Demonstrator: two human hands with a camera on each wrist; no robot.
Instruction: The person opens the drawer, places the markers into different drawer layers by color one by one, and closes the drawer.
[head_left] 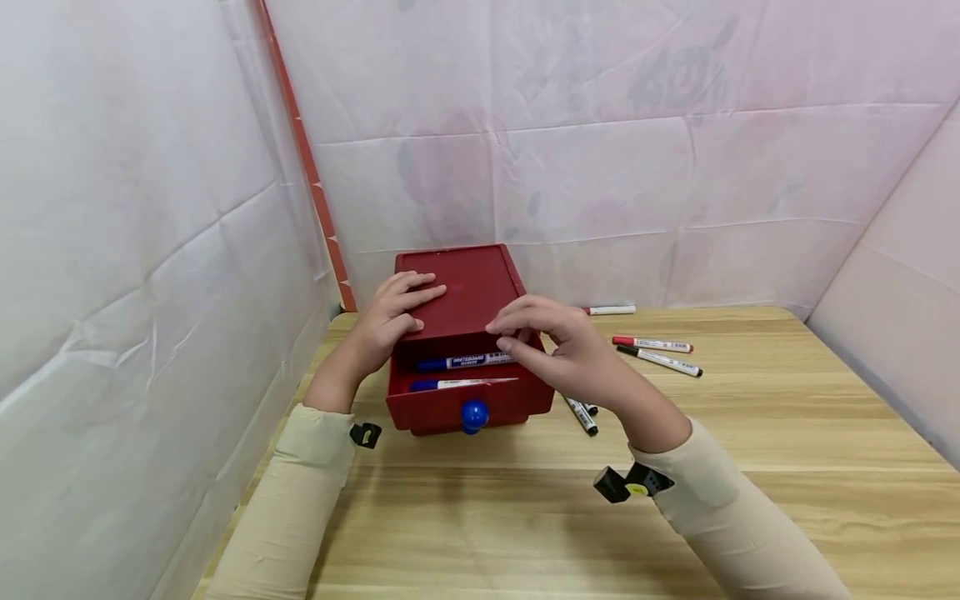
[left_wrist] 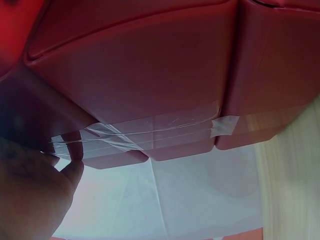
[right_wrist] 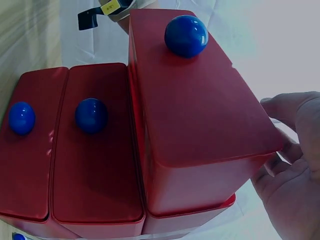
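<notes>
Left hand lies flat on the red drawer box at frame centre, fingers straight, probably steadying it; right hand hovers over the pulled-out top drawer, fingers loosely bent, holding nothing; markers lie inside, more on the counter.

Blue marker in the open drawer, label reading roughly "WHITEBOARD MARKER", other print illegible

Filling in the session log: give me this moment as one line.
left hand: rests on red drawer box | right hand: over open top drawer | two markers inside
</notes>
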